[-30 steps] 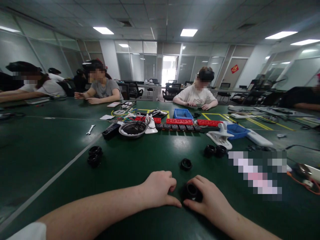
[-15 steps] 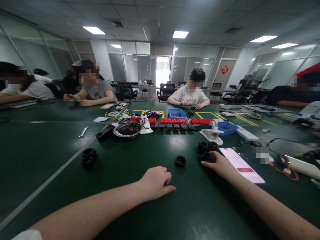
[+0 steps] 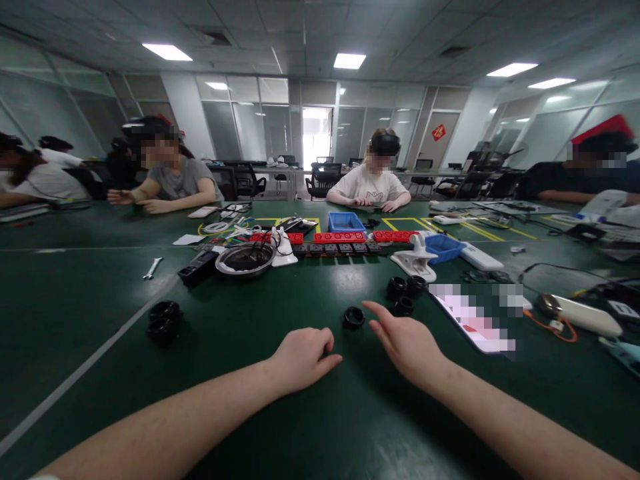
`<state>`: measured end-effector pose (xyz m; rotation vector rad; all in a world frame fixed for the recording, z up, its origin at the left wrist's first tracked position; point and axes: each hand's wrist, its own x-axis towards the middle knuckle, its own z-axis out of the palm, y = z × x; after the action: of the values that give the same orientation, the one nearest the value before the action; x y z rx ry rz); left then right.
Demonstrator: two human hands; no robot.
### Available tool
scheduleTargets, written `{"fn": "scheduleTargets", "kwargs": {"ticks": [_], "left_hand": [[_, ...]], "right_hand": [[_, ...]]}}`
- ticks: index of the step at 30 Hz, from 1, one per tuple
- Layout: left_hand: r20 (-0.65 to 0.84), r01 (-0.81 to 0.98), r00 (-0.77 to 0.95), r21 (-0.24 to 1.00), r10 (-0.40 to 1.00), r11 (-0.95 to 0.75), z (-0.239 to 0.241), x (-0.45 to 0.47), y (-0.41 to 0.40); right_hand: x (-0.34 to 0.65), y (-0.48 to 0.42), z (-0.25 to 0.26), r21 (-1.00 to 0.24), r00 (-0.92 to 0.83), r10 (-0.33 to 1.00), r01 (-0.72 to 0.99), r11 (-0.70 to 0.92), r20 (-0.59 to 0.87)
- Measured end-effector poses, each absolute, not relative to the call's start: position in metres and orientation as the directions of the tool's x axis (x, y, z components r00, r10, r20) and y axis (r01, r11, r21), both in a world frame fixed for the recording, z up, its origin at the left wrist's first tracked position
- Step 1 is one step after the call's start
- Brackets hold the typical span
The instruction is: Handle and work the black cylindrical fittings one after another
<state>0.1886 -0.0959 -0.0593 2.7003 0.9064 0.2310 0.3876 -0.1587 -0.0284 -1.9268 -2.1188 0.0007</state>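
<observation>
My left hand [image 3: 303, 358] rests on the green table [image 3: 260, 407] with its fingers curled under; nothing shows in it. My right hand [image 3: 404, 340] hovers open just right of it, fingers stretched toward a single black ring-shaped part [image 3: 353, 317]. A cluster of three like black parts [image 3: 403, 293] sits just beyond my right hand. Two more black parts [image 3: 163, 321] lie far off to the left.
A phone [image 3: 473, 313] lies right of my hand. Further back are a metal bowl [image 3: 245, 259], red and black power strips [image 3: 345, 242], blue bins [image 3: 346, 221], a white clamp [image 3: 415, 262] and a wrench [image 3: 151, 268]. Several people sit around the table.
My right hand carried a black part from in front of me out to the cluster on the right, let it go, and has drawn back open toward the single part. The left hand stayed put.
</observation>
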Motion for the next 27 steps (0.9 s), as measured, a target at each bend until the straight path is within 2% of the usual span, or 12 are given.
{"fn": "scheduleTargets", "kwargs": {"ticks": [5,8,15,20,27], "left_hand": [[0.08,0.581,0.767,0.336,0.637,-0.741,-0.059,0.189,-0.095],[0.115,0.596,0.742,0.338,0.66,-0.729,-0.058,0.187,-0.093],[0.141,0.567,0.753,0.358,0.643,-0.742,-0.062,0.184,-0.086],[0.12,0.55,0.775,0.354,0.62,-0.756,-0.063,0.182,-0.085],[0.093,0.546,0.785,0.362,0.612,-0.756,-0.061,0.182,-0.084]], "right_hand": [[0.36,-0.128,-0.038,-0.087,-0.057,0.994,0.994,0.066,0.098],[0.359,-0.122,-0.044,-0.078,-0.063,0.996,0.995,0.068,0.066],[0.385,-0.149,-0.05,-0.21,-0.145,0.988,0.966,0.152,0.051],[0.41,-0.173,-0.043,-0.292,-0.199,0.976,0.942,0.166,-0.085],[0.464,-0.21,-0.027,-0.321,-0.088,0.958,0.947,-0.004,-0.272]]}}
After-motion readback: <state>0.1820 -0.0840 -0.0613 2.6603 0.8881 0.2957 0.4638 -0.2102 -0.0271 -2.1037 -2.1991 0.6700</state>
